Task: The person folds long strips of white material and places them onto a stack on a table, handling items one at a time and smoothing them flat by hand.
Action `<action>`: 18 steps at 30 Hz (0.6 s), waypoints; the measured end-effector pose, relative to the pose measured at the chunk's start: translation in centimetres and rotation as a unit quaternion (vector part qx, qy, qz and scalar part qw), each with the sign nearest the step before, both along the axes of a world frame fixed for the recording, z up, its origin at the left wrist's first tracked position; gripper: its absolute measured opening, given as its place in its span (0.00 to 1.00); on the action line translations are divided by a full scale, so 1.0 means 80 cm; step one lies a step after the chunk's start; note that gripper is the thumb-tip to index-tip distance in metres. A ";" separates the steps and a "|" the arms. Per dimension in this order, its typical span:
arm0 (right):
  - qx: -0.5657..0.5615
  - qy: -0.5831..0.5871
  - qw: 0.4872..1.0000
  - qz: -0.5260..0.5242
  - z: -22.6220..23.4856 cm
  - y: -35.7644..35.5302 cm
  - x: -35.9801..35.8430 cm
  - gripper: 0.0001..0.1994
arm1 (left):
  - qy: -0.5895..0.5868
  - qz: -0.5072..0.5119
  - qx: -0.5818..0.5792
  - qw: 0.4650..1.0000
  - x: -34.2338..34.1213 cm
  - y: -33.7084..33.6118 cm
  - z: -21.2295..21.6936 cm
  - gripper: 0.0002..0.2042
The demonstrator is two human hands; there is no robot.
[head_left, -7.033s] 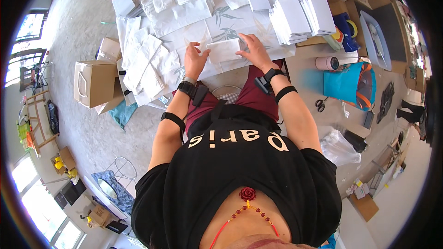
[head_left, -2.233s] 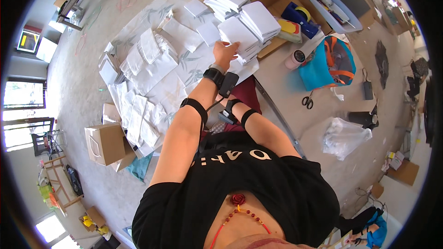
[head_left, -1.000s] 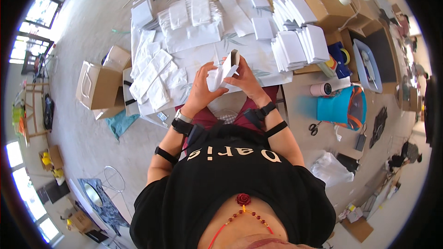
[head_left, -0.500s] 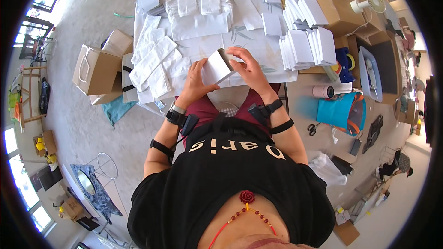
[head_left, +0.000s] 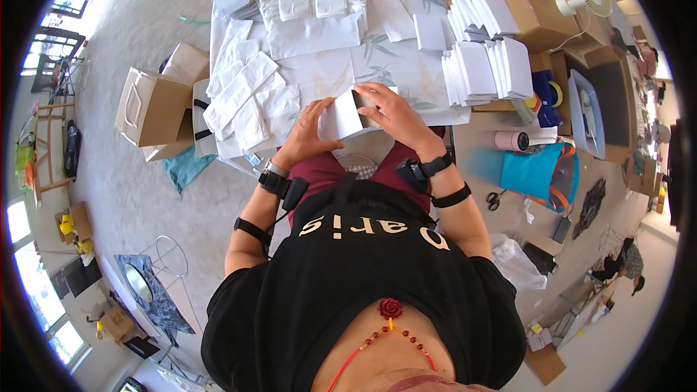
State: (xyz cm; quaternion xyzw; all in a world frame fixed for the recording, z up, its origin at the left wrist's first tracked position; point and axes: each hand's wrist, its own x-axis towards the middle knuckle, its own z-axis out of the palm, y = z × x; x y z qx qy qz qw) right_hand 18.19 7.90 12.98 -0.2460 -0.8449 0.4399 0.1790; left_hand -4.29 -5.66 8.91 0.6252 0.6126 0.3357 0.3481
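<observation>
A small white cardboard box [head_left: 339,119] is held up at the near edge of the table, its right end showing a dark opening. My left hand [head_left: 305,136] grips its left side, thumb along the bottom and fingers over the top. At the right end, my right hand [head_left: 401,117] has its fingers bent round the open edge and flap; exactly what its fingertips touch is partly hidden. Loose white flat sleeves [head_left: 243,98] lie to the left of the box. Beyond it rests a pile of white pouches [head_left: 312,33].
Stacks of folded white cartons [head_left: 468,72] stand at the table's right edge, beside large brown boxes [head_left: 519,3] and a small fan [head_left: 592,0]. A blue bag [head_left: 534,174] and scissors [head_left: 494,200] lie on the right. Brown cartons [head_left: 156,105] stand left of the table.
The box has tipped and turned slightly, and its open end faces further right. My right hand has moved a little right and down, its fingers now curled over the end.
</observation>
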 end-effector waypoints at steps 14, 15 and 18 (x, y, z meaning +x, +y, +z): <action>0.007 -0.046 0.997 0.061 0.002 -0.019 0.010 0.37 | -0.034 -0.004 -0.019 0.999 -0.010 -0.036 -0.022 0.49; 0.014 -0.057 0.996 0.065 0.000 -0.018 0.009 0.37 | -0.030 -0.006 -0.015 0.999 -0.011 -0.037 -0.024 0.49; 0.012 -0.075 0.994 0.076 -0.010 -0.021 0.009 0.37 | -0.021 -0.014 -0.010 1.000 -0.014 -0.040 -0.026 0.49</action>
